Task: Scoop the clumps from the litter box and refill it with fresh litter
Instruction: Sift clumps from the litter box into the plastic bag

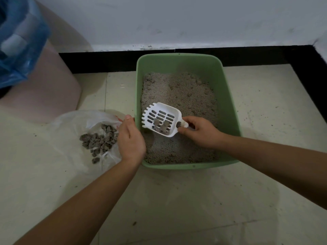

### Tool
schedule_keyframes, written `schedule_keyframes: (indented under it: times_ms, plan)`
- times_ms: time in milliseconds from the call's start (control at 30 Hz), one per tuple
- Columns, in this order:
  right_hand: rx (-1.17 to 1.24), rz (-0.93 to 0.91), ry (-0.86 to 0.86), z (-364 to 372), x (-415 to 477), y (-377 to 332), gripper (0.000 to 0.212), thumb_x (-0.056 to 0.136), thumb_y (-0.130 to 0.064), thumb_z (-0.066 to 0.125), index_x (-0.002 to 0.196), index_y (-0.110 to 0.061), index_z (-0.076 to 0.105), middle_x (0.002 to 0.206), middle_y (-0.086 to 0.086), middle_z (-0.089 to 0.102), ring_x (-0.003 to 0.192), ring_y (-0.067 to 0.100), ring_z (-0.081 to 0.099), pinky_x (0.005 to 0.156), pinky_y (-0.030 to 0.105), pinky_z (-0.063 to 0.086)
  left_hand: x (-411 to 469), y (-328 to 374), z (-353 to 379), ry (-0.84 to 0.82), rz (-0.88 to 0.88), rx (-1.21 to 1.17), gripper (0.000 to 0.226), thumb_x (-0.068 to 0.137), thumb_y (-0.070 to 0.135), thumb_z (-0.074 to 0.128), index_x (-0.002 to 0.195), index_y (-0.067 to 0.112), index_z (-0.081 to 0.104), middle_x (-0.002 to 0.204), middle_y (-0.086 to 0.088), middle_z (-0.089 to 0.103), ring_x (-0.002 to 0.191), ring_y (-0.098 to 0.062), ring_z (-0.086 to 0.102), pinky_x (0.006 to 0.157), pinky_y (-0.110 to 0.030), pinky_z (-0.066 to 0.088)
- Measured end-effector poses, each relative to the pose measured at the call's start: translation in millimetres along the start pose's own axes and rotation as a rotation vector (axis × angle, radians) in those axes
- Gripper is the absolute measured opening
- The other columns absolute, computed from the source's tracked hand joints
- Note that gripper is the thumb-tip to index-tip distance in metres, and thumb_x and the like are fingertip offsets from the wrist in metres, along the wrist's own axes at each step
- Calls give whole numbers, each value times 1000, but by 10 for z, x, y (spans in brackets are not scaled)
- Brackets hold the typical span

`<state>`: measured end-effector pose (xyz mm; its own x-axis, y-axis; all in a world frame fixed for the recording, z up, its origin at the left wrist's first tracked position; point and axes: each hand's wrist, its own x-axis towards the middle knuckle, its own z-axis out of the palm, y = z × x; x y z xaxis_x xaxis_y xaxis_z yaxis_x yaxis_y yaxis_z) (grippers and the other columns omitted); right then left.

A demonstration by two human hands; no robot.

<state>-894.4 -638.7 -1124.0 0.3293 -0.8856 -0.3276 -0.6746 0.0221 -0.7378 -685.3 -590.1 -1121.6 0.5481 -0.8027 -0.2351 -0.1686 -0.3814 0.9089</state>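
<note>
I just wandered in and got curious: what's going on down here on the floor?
A person is scooping out a green litter box. The right hand grips a white slotted scoop by its handle and holds it over the litter, with a few grey clumps in it. The left hand holds the edge of a clear plastic bag that lies on the floor beside the box, where a pile of scooped lumps already sits.
</note>
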Motion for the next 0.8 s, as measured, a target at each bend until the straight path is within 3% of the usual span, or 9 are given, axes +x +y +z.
schedule_keyframes:
  times_ms: [200, 267, 367, 500, 567, 667, 733, 800]
  plan:
    - [40, -5, 19, -37, -14, -122, 30, 94, -32, 64, 122, -22, 65, 109, -8, 69, 99, 10, 63, 86, 32, 50, -22, 41, -2, -21, 37, 1, 60, 100, 54, 18, 97, 18, 65, 98, -1, 64, 100, -19, 58, 89, -36, 44]
    - [12, -14, 12, -62, -24, -168, 29, 93, -31, 65, 121, -22, 66, 107, -8, 69, 98, 10, 63, 86, 32, 50, -61, 88, -3, -30, 30, 4, 41, 106, 43, 22, 77, 35, 50, 82, 17, 50, 82, 0, 51, 83, -26, 32]
    - [-1, -7, 35, -97, -51, -233, 28, 93, -30, 66, 120, -22, 66, 105, -7, 69, 96, 12, 64, 87, 36, 52, -101, 136, -18, -76, 57, 45, 34, 107, 39, 24, 76, 40, 37, 77, 26, 34, 69, 19, 37, 80, -19, 25]
    - [10, 8, 64, -142, -67, -398, 27, 93, -31, 65, 118, -21, 66, 100, -3, 71, 92, 18, 66, 84, 40, 56, 22, 90, -183, -170, 103, 111, 60, 104, 52, 19, 95, 19, 68, 90, 9, 62, 88, -8, 57, 82, -29, 41]
    - [5, -7, 80, -152, -43, -531, 27, 93, -32, 65, 117, -20, 65, 95, -5, 69, 87, 16, 65, 78, 35, 55, 114, 70, -336, -120, 147, 158, 54, 103, 49, 26, 98, 17, 68, 94, 0, 68, 92, -20, 63, 85, -37, 50]
    - [-71, -75, 138, -110, 36, -790, 28, 92, -34, 66, 117, -21, 67, 93, -12, 67, 82, 9, 62, 74, 27, 49, 274, 76, -666, 110, 271, 319, 21, 97, 26, 45, 106, 19, 63, 107, -2, 65, 102, -25, 60, 92, -38, 45]
    - [-183, -148, 205, -20, 91, -1001, 31, 92, -36, 65, 118, -20, 68, 100, -8, 70, 88, 12, 63, 75, 29, 50, 369, 50, -894, 294, 277, 472, 28, 89, 17, 51, 116, 19, 59, 125, -5, 55, 118, -28, 49, 101, -42, 31]
    - [-322, -254, 230, 119, 134, -1228, 29, 94, -38, 60, 115, -21, 68, 98, -3, 71, 84, 16, 65, 65, 30, 50, 434, -7, -1088, 421, 234, 535, 38, 83, 12, 55, 121, 16, 55, 135, -11, 45, 126, -33, 39, 102, -45, 25]
